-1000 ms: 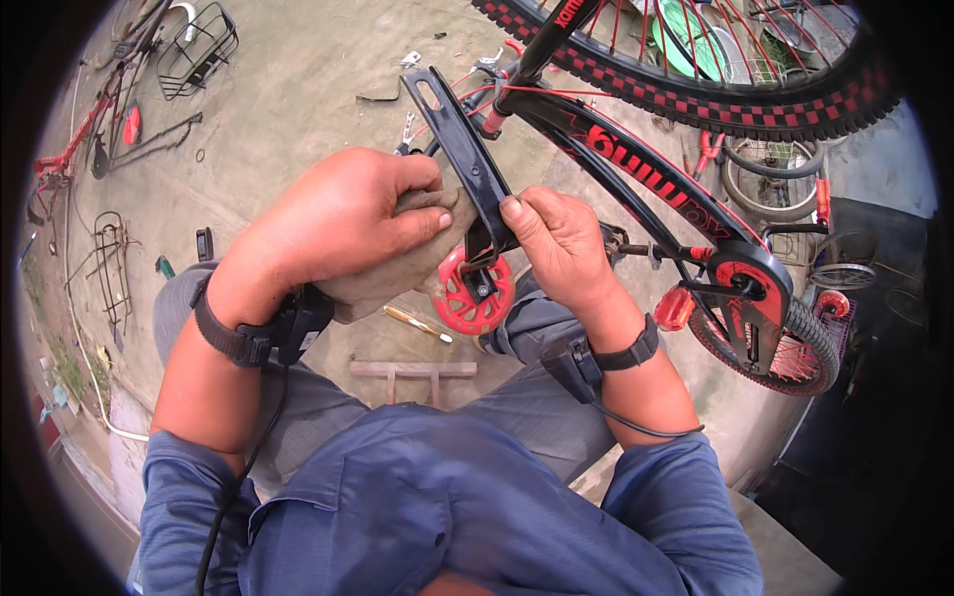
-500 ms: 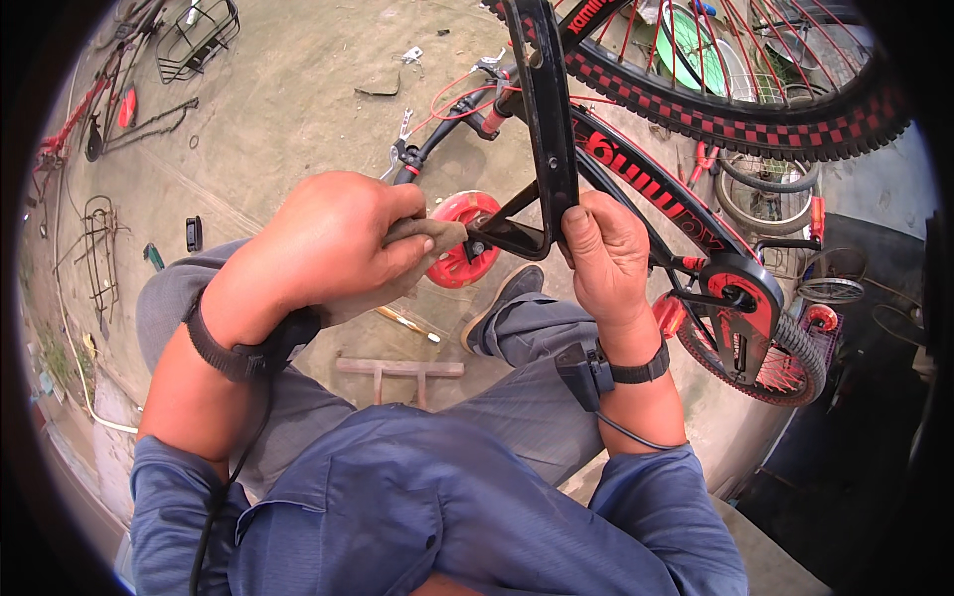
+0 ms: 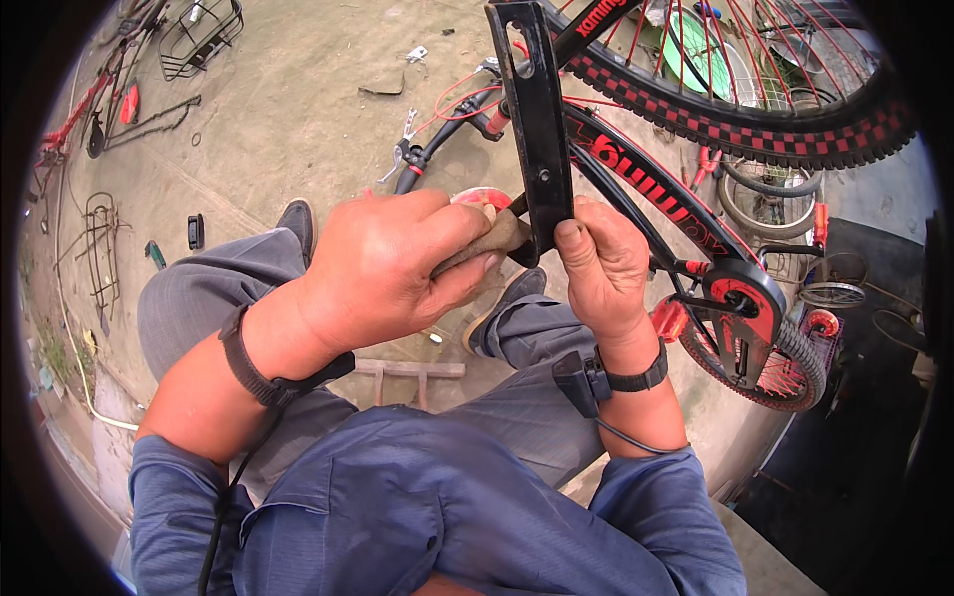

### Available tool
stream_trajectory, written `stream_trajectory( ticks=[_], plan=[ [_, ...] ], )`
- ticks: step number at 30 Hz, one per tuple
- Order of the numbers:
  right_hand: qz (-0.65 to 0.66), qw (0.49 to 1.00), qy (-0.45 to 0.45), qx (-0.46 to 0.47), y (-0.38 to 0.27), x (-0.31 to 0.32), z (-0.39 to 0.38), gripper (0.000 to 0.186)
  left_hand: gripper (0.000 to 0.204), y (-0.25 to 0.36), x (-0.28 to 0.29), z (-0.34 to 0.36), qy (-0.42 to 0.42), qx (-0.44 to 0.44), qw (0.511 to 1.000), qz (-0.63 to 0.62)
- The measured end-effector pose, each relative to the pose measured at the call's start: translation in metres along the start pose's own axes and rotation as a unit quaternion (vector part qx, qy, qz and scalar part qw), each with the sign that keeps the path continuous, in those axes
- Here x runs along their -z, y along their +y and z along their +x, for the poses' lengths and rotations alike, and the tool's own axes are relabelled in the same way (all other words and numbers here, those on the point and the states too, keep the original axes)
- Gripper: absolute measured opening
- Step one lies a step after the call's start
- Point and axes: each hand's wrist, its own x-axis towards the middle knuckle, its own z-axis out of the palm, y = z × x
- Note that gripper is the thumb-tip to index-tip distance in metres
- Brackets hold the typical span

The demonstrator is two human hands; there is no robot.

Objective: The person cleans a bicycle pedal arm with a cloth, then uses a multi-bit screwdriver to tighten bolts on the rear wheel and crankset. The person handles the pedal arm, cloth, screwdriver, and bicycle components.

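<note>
My right hand (image 3: 604, 263) pinches the lower end of a black metal bracket (image 3: 542, 129) between thumb and fingers. The bracket stands nearly upright, with a slot near its top and a small hole lower down. My left hand (image 3: 402, 263) is closed on a grey-brown rag (image 3: 502, 236), which is bunched against the bracket's lower end. Behind that hand, part of a small red wheel (image 3: 481, 196) shows; whether it is joined to the bracket is hidden.
A black and red bicycle (image 3: 646, 179) lies on the ground to the right, its checkered tyre (image 3: 735, 124) close beyond the bracket. A wooden piece (image 3: 422, 370) lies between my legs. Wire racks (image 3: 199, 40) lie far left, loose wheels (image 3: 770, 194) at the right.
My left hand and the rag have moved right, up against the bracket. The bracket has turned, showing its broad slotted face. The red wheel is now mostly covered.
</note>
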Motion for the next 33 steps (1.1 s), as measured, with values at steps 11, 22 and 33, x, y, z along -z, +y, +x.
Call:
stream_trajectory(
  ticks=[11,22,33],
  plan=[
    [-0.036,0.999,-0.001,0.004,-0.003,-0.007,-0.002,0.015,0.014,-0.018,0.008,-0.006,-0.317,0.086,0.918,0.221],
    [0.045,0.998,0.040,-0.020,0.000,0.010,-0.011,0.020,0.026,-0.044,0.022,-0.007,-0.189,0.237,0.946,0.112],
    [0.187,0.978,0.047,-0.081,-0.014,0.008,-0.015,0.037,0.051,-0.039,-0.018,-0.024,-0.120,0.484,0.600,-0.626]
  ],
)
